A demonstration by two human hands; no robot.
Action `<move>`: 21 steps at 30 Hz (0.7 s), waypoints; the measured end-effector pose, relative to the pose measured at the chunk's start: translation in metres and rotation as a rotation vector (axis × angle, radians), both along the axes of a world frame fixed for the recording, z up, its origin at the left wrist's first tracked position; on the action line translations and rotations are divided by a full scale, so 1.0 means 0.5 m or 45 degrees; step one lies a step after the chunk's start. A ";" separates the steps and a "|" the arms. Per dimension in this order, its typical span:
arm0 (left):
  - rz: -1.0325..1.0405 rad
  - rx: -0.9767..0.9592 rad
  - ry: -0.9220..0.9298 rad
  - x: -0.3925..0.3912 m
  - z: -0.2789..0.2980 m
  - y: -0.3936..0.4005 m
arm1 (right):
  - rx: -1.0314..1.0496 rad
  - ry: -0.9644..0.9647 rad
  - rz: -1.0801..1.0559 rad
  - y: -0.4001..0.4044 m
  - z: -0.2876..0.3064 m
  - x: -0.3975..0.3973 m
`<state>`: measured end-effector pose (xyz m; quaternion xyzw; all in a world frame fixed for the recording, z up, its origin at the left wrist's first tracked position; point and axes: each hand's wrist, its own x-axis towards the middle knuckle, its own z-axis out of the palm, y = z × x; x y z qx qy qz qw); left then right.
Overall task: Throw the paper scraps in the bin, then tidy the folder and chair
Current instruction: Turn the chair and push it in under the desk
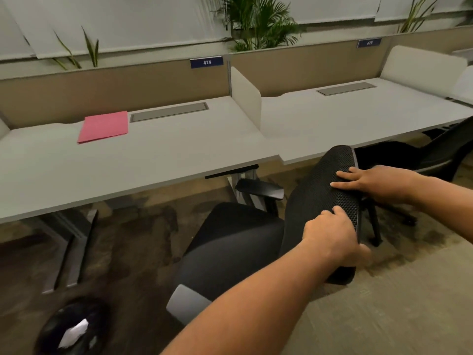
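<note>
A black mesh office chair (240,242) stands on the carpet in front of the desks, turned sideways. My left hand (330,234) grips the near edge of its mesh backrest (320,190). My right hand (371,181) lies on the backrest's top with the fingers spread flat. A pink folder (105,126) lies closed on the left desk (128,162), near the back. At the lower left stands a black bin (71,326) with white paper scraps (74,331) inside it.
A white divider panel (245,96) separates the left desk from the right desk (358,116). A second black chair (440,149) is tucked under the right desk. Grey desk legs (74,252) stand under the left desk. Plants line the back partition.
</note>
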<state>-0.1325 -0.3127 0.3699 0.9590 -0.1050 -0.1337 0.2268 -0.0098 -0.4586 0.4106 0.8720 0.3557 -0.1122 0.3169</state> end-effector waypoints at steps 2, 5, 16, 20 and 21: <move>0.004 0.018 0.000 0.000 0.001 0.024 | 0.027 -0.022 0.042 0.020 -0.001 -0.001; 0.012 0.078 -0.034 -0.006 0.004 0.078 | 0.076 -0.077 0.143 0.063 -0.003 -0.002; -0.113 0.275 0.071 -0.050 0.014 0.362 | 0.191 -0.181 0.385 0.269 -0.020 -0.057; -0.034 0.286 0.149 -0.077 0.010 0.472 | 0.243 -0.182 0.482 0.357 -0.026 -0.076; -0.010 0.296 0.155 -0.085 0.009 0.497 | 0.280 -0.188 0.499 0.376 -0.032 -0.078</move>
